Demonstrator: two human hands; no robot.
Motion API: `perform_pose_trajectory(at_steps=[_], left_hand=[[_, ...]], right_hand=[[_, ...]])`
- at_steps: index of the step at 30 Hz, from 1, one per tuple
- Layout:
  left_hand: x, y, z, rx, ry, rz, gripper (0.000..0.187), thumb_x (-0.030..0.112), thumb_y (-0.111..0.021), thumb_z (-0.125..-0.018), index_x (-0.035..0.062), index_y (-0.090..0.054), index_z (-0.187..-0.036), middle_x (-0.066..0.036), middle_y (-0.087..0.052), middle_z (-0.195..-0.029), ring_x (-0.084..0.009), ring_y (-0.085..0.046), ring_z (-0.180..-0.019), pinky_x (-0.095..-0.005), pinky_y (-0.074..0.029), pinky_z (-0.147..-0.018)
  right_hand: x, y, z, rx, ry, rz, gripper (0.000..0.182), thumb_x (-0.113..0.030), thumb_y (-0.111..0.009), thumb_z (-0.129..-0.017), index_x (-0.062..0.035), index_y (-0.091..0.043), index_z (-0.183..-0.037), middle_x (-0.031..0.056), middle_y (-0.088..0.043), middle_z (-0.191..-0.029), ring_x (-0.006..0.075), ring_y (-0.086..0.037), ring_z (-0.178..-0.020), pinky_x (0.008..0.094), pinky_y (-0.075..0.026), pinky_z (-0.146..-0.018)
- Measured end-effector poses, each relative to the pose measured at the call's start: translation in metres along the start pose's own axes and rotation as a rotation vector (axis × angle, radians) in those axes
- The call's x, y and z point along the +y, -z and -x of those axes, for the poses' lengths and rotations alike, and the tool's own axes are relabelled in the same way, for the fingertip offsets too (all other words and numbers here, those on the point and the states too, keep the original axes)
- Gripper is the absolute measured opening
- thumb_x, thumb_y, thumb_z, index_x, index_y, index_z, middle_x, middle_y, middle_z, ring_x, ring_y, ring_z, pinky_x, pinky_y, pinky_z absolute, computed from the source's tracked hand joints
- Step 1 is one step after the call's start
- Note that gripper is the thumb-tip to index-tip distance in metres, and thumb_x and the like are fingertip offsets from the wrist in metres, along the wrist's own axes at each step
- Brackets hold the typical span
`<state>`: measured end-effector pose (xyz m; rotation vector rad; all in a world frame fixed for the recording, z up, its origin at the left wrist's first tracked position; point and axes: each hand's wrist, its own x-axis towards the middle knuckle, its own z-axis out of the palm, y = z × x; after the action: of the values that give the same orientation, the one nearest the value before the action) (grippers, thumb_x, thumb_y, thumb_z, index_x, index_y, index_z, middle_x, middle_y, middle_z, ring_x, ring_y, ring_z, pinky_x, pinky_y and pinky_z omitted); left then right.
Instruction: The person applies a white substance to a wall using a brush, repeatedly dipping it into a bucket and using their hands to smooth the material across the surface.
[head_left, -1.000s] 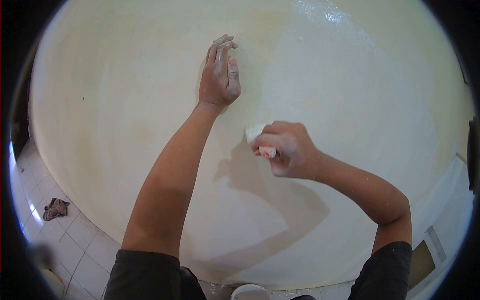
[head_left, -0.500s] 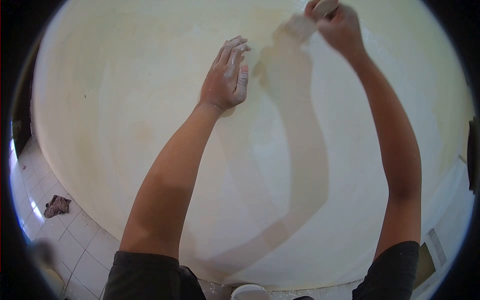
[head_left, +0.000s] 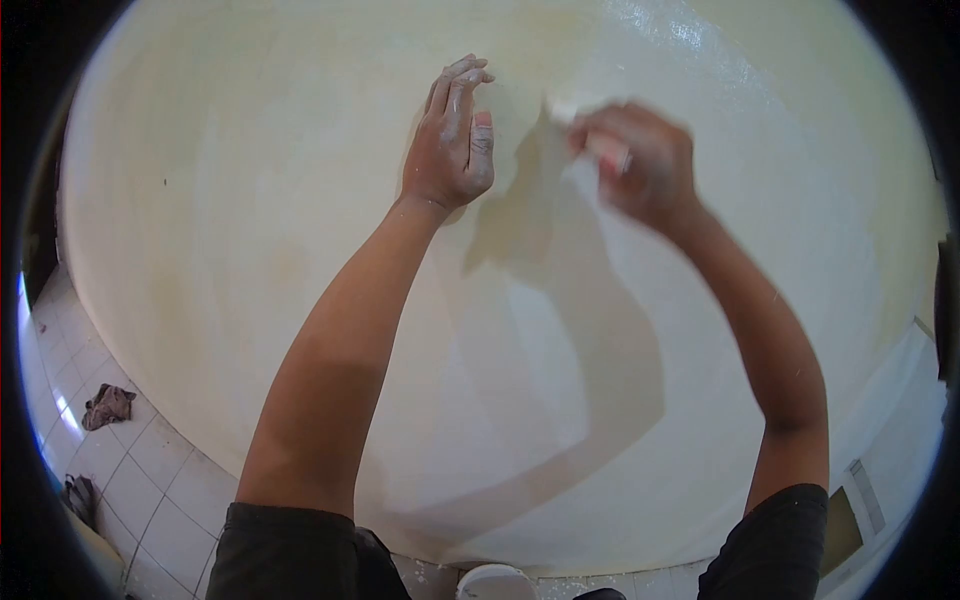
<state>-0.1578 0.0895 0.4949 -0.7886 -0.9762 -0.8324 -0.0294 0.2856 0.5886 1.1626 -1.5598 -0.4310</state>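
A broad cream-white wall (head_left: 330, 230) fills most of the view, with patchy yellowish stains. My left hand (head_left: 448, 135) rests against it by its edge, fingers stretched upward and smeared with white, holding nothing. To its right, my right hand (head_left: 650, 165) is closed around a pale tool (head_left: 608, 150) and blurred by motion. One pale end sticks out to the left near the wall; the tool's exact kind is too smeared to tell. The right arm's shadow falls across the wall. A wet, shiny patch (head_left: 685, 35) lies above the right hand.
White floor tiles (head_left: 150, 500) run along the wall's foot, with a crumpled brown rag (head_left: 108, 407) at the left. Below it lies a dark item (head_left: 78, 497). At the bottom, a white rounded object (head_left: 496, 583) stands near my feet among white specks.
My right hand has come down and to the left with the tool, uncovering the shiny patch above. My left hand has stayed nearly where it was on the wall.
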Motion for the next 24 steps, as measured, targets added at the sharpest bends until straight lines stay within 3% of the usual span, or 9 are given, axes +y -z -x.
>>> perform_pose_trajectory(at_steps=[7,11,12,14,15,17,21,23,24], left_hand=[[0.004,0.006,0.003,-0.024,0.032,-0.019,0.036,0.011,-0.038,-0.096,0.0002,-0.049,-0.129,-0.02,-0.05,-0.14,-0.038,-0.048,-0.133,-0.0461,-0.05,-0.103],[0.005,0.006,0.005,-0.036,0.05,-0.021,0.036,0.01,-0.038,-0.095,-0.0001,-0.05,-0.128,-0.019,-0.05,-0.139,-0.0379,-0.047,-0.134,-0.0463,-0.051,-0.102],[0.005,0.006,0.004,-0.038,0.042,-0.026,0.036,0.011,-0.038,-0.096,-0.0001,-0.05,-0.128,-0.019,-0.05,-0.14,-0.0378,-0.047,-0.134,-0.0465,-0.051,-0.102],[0.003,0.006,0.004,-0.04,0.028,-0.035,0.036,0.012,-0.038,-0.096,-0.0001,-0.05,-0.128,-0.02,-0.05,-0.14,-0.0378,-0.047,-0.134,-0.0468,-0.051,-0.101],[0.003,0.006,0.004,-0.04,0.028,-0.034,0.036,0.013,-0.038,-0.097,0.0,-0.049,-0.128,-0.02,-0.05,-0.14,-0.0379,-0.047,-0.134,-0.0468,-0.051,-0.101],[0.003,0.006,0.004,-0.043,0.035,-0.035,0.036,0.014,-0.038,-0.098,0.0001,-0.049,-0.129,-0.02,-0.05,-0.139,-0.0381,-0.048,-0.133,-0.0469,-0.051,-0.101],[0.002,0.006,0.006,-0.024,0.026,-0.028,0.036,0.018,-0.038,-0.101,-0.0015,-0.05,-0.128,-0.021,-0.052,-0.137,-0.0389,-0.049,-0.132,-0.0458,-0.046,-0.105],[-0.003,0.003,0.005,0.002,-0.007,-0.03,0.036,0.02,-0.038,-0.101,-0.0026,-0.05,-0.128,-0.021,-0.053,-0.136,-0.0393,-0.049,-0.131,-0.0452,-0.044,-0.107],[-0.002,0.003,0.005,0.002,-0.003,-0.027,0.037,0.02,-0.038,-0.102,-0.0029,-0.05,-0.128,-0.022,-0.053,-0.136,-0.0394,-0.05,-0.131,-0.0449,-0.043,-0.108]], right_hand=[[-0.116,-0.015,0.092,-0.354,0.037,-0.368,0.04,-0.015,-0.079,-0.058,-0.0158,-0.067,-0.097,0.0083,-0.064,-0.101,0.0269,-0.064,-0.086,0.0409,-0.054,-0.061],[-0.125,-0.007,0.083,-0.507,-0.055,-0.497,0.039,-0.009,-0.076,-0.063,-0.0148,-0.068,-0.101,0.0041,-0.063,-0.089,0.0238,-0.064,-0.085,0.04,-0.054,-0.059],[-0.118,-0.007,0.075,-0.434,-0.144,-0.596,0.024,0.002,-0.069,-0.065,-0.0118,-0.065,-0.084,0.0047,-0.07,-0.088,0.02,-0.066,-0.077,0.0323,-0.053,-0.059],[-0.1,-0.022,0.065,-0.306,-0.432,-0.833,0.013,0.005,-0.067,-0.078,-0.0079,-0.064,-0.079,0.0059,-0.071,-0.084,0.0138,-0.067,-0.075,0.0295,-0.052,-0.061],[-0.085,-0.019,0.046,-0.336,-0.599,-0.749,0.004,-0.006,-0.072,-0.083,-0.0054,-0.069,-0.081,0.0087,-0.069,-0.072,0.0086,-0.059,-0.064,0.0255,-0.05,-0.063],[-0.044,-0.027,0.023,-0.12,-0.566,-0.698,0.005,-0.007,-0.074,-0.082,-0.0046,-0.07,-0.08,0.0072,-0.068,-0.067,0.0083,-0.061,-0.061,0.0273,-0.051,-0.061],[0.006,0.001,-0.031,0.166,-0.208,-0.196,0.005,-0.011,-0.074,-0.082,-0.0073,-0.071,-0.081,0.0079,-0.071,-0.07,0.0228,-0.069,-0.061,0.0311,-0.056,-0.062],[0.006,0.006,-0.037,0.285,-0.042,-0.003,0.005,-0.011,-0.074,-0.082,-0.0105,-0.071,-0.085,0.0045,-0.073,-0.083,0.0216,-0.069,-0.07,0.0325,-0.057,-0.063],[-0.001,0.006,-0.031,0.183,-0.006,0.097,0.01,-0.007,-0.074,-0.08,-0.0108,-0.072,-0.089,0.0065,-0.073,-0.092,0.0226,-0.07,-0.075,0.0323,-0.058,-0.064]])
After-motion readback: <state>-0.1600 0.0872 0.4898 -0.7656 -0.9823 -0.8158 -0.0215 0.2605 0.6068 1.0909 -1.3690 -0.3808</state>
